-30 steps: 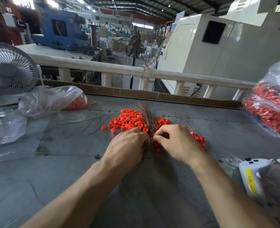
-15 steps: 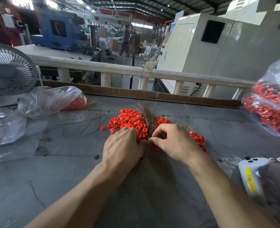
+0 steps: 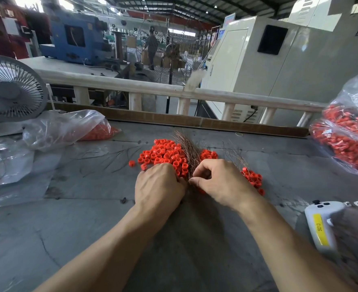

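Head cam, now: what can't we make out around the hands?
Left hand: fingertips curled under the hand's own back; any grip unseen.
Right hand: pinch contents too small to tell.
Thin copper wire bundle: near ends hidden behind both hands.
Clear plastic bag of red parts: cut by right edge.

A grey table [image 3: 89,228] fills the lower frame. At centre lie a pile of red caps [image 3: 163,153] and a bundle of wires [image 3: 187,148], with more caps [image 3: 253,179] just right. A fan [image 3: 9,87] and a bag [image 3: 64,127] of caps lie at upper left, a fuller bag [image 3: 350,140] at the right edge and a white controller [image 3: 321,224] at lower right.
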The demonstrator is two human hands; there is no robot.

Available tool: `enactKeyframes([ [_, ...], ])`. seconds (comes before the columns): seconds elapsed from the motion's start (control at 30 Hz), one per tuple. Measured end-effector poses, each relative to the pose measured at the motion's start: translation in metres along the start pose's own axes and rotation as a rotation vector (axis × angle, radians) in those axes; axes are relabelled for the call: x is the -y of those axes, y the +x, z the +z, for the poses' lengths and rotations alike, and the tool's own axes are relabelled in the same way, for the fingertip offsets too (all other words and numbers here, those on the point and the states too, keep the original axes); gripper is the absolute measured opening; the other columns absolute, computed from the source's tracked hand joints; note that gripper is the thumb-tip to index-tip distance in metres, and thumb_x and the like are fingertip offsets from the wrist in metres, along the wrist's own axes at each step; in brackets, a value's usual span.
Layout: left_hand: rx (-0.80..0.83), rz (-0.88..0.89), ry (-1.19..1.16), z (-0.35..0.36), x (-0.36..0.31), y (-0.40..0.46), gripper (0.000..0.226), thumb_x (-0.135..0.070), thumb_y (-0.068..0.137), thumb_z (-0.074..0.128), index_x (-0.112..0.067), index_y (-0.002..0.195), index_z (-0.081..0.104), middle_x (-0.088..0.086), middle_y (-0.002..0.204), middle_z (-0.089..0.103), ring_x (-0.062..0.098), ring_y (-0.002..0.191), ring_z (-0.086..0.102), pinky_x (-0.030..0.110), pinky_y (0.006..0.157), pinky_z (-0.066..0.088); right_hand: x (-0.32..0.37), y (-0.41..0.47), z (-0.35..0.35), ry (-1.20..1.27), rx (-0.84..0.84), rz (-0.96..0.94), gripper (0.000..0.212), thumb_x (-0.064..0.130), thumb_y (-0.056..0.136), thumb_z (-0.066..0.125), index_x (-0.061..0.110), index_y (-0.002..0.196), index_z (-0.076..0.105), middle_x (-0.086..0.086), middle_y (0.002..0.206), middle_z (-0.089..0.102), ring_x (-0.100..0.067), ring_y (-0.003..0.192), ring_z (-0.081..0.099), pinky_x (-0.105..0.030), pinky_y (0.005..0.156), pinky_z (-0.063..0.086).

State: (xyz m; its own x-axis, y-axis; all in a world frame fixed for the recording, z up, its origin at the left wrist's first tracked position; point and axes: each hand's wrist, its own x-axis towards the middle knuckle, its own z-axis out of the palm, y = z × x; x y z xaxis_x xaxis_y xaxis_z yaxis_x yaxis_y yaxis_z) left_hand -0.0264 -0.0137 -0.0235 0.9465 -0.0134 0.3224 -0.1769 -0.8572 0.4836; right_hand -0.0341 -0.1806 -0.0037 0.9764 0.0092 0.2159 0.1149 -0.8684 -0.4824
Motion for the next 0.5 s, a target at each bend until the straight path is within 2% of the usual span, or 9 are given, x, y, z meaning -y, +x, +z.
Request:
enactKeyframes([
  [0.1,0.037,-0.033,-0.029,-0.004,-0.003,0.000,0.025,-0.040,0.089,0.062,-0.018,0.080,0.069,-0.003,0.084,0.070,0.022,0.087,0.065,0.039,0.084,0.053,0.000,0.000,0.000,-0.006,-0.006,-0.012,0.014,0.042,0.088,0.078,0.032,0.083,0.069,0.015,0.079,0.070,-0.004,0.076,0.065,-0.036,0.075,0.059],
  [0.2,0.045,-0.085,-0.104,-0.008,-0.006,-0.001,0.031,-0.039,0.086,0.061,-0.015,0.069,0.066,0.000,0.074,0.069,0.022,0.080,0.065,0.039,0.077,0.055,-0.001,0.001,0.000,0.000,-0.003,-0.009,0.013,0.040,0.088,0.078,0.033,0.082,0.070,0.015,0.079,0.070,-0.003,0.077,0.064,-0.035,0.075,0.058],
  [0.33,0.022,-0.124,-0.226,-0.014,-0.009,-0.007,0.029,-0.039,0.085,0.063,-0.019,0.065,0.057,-0.003,0.074,0.065,0.020,0.078,0.061,0.034,0.067,0.049,-0.002,0.001,0.000,0.005,-0.029,0.013,0.014,0.043,0.088,0.076,0.034,0.080,0.069,0.016,0.076,0.069,0.000,0.075,0.062,-0.031,0.072,0.054],
  [0.43,0.013,-0.085,-0.287,-0.017,-0.012,-0.012,0.034,-0.037,0.083,0.064,-0.017,0.058,0.053,-0.001,0.061,0.060,0.015,0.062,0.054,0.030,0.054,0.040,-0.001,0.001,-0.001,0.130,-0.069,0.039,0.022,0.047,0.093,0.070,0.032,0.077,0.071,0.014,0.070,0.070,-0.002,0.062,0.062,-0.027,0.057,0.047],
  [0.5,0.021,-0.060,-0.315,-0.016,-0.014,-0.014,0.034,-0.036,0.081,0.066,-0.015,0.057,0.054,0.000,0.057,0.061,0.016,0.057,0.056,0.030,0.050,0.042,0.002,0.002,-0.002,0.285,-0.054,0.083,0.032,0.047,0.097,0.065,0.025,0.076,0.074,0.010,0.071,0.074,-0.007,0.061,0.063,-0.034,0.062,0.054],
])
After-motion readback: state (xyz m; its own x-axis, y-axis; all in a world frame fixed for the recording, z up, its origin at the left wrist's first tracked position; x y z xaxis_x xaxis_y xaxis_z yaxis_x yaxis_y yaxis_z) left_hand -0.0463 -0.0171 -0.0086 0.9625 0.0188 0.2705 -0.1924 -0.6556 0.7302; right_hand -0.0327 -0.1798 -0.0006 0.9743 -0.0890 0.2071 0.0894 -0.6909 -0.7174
